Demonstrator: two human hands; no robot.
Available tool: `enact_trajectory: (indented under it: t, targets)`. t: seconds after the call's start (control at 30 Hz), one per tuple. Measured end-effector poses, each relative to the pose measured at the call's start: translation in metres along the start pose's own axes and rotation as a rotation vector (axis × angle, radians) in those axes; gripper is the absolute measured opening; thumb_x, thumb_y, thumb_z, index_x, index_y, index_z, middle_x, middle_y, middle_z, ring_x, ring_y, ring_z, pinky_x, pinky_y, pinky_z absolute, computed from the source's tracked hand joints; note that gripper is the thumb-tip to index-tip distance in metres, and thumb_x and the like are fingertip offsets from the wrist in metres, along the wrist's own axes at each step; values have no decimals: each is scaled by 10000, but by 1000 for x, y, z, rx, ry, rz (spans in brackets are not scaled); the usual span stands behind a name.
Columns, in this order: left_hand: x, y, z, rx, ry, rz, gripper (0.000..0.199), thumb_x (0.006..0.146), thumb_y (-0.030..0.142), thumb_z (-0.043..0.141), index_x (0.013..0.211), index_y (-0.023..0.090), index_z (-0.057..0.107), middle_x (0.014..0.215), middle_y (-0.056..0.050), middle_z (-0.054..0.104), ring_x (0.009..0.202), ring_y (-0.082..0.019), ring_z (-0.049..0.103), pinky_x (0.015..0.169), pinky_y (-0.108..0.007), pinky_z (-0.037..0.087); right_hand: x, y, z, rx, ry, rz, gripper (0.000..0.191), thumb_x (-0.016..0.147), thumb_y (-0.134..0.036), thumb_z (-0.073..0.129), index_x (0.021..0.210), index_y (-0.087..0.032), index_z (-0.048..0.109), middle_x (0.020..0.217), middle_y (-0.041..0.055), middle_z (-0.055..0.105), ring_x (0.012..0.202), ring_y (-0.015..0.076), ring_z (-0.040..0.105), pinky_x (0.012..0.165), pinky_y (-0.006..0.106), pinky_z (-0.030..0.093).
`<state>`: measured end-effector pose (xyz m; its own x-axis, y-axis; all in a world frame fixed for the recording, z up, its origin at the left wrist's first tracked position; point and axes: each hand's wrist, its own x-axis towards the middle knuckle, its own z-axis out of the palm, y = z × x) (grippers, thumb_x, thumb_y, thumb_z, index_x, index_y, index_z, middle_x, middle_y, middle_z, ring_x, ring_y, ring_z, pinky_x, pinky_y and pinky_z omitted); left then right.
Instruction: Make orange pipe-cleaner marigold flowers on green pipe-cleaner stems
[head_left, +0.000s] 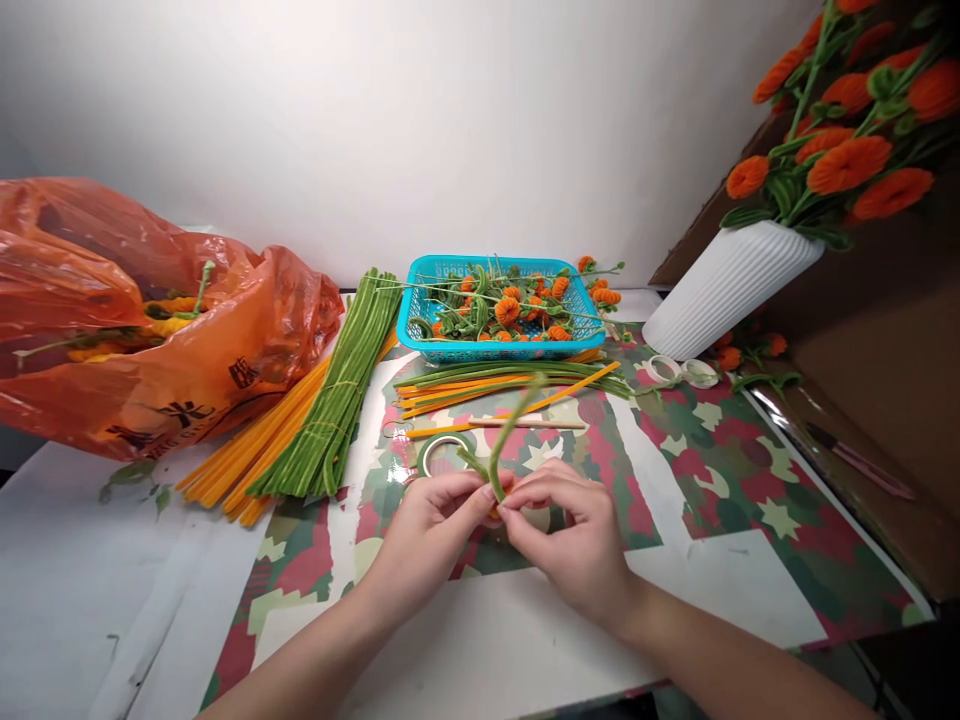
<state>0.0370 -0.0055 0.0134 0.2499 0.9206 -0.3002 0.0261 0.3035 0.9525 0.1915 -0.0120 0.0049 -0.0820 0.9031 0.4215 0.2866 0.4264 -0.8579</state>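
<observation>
Between my two hands, over the front part of the table, is a green pipe cleaner (496, 462) with one long end pointing up and a shorter end to the left. A bit of orange shows under my fingertips, mostly hidden. My left hand (442, 515) pinches the piece from the left. From the right, my right hand (574, 525) pinches it with thumb and forefinger. Just behind my hands lies a roll of tape (448, 442), and beyond it a thin pale stick (525, 424) next to an orange pipe cleaner.
A blue basket (502, 349) of orange pipe-cleaner flowers stands at the back. Green pipe cleaners (341, 400) lie bundled over orange ones (240, 470) at left, beside an orange plastic bag (225, 340). At right a white vase (731, 285) leans, near two tape rolls (682, 372).
</observation>
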Motion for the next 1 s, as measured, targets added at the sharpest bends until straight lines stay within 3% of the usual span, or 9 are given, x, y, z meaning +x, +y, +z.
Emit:
enact_trajectory:
  t: [0.13, 0.33, 0.47, 0.57, 0.63, 0.8, 1.0]
  targets:
    - [-1, 2, 0, 11, -30, -12, 211, 794, 303, 633, 880, 170, 773, 830, -58, 731, 749, -195, 631, 689, -282, 508, 2, 1, -2, -27, -48, -112, 193, 705, -29, 602, 686, -216, 646, 651, -10, 713, 613, 154, 634, 626, 311, 496]
    - [-2, 4, -5, 16, -103, 27, 223, 807, 260, 558, 746, 181, 757, 902, -60, 734, 867, -232, 650, 769, -315, 522, 2, 3, -4, -100, -77, -183, 209, 722, -28, 564, 731, -220, 648, 658, -3, 700, 620, 156, 614, 620, 316, 496]
    - [0, 1, -5, 47, -20, 29, 314, 838, 392, 594, 649, 170, 710, 831, -76, 733, 880, -252, 661, 792, -348, 527, 4, 3, -4, -144, -99, -231, 225, 761, -39, 550, 790, -220, 680, 725, 23, 708, 687, 170, 608, 627, 318, 508]
    - [1, -3, -4, 20, 44, 21, 343, 822, 392, 615, 571, 168, 680, 920, -95, 740, 930, -256, 651, 844, -351, 515, 4, 4, -5, -161, -78, -262, 230, 800, -44, 548, 823, -224, 689, 747, 28, 714, 694, 168, 604, 610, 311, 510]
    - [0, -4, -2, -22, 62, -4, 312, 822, 374, 611, 608, 163, 689, 937, -88, 735, 866, -224, 654, 825, -333, 521, 3, 5, -6, -173, -55, -278, 232, 814, -36, 547, 828, -226, 679, 751, 26, 718, 689, 169, 607, 608, 314, 504]
    - [-4, -5, 3, -226, 97, -19, 181, 827, 325, 645, 957, 200, 662, 801, 7, 682, 735, -148, 654, 735, -270, 544, 0, 7, -5, -173, -3, -299, 248, 817, -1, 538, 826, -225, 644, 762, 17, 726, 690, 162, 616, 633, 323, 495]
    - [-6, -11, 4, -333, 79, 49, 166, 835, 347, 666, 906, 198, 641, 877, -3, 670, 795, -155, 672, 772, -265, 562, 1, 7, -6, -185, 83, -317, 243, 820, -9, 530, 777, -231, 617, 750, 10, 722, 664, 153, 615, 604, 306, 471]
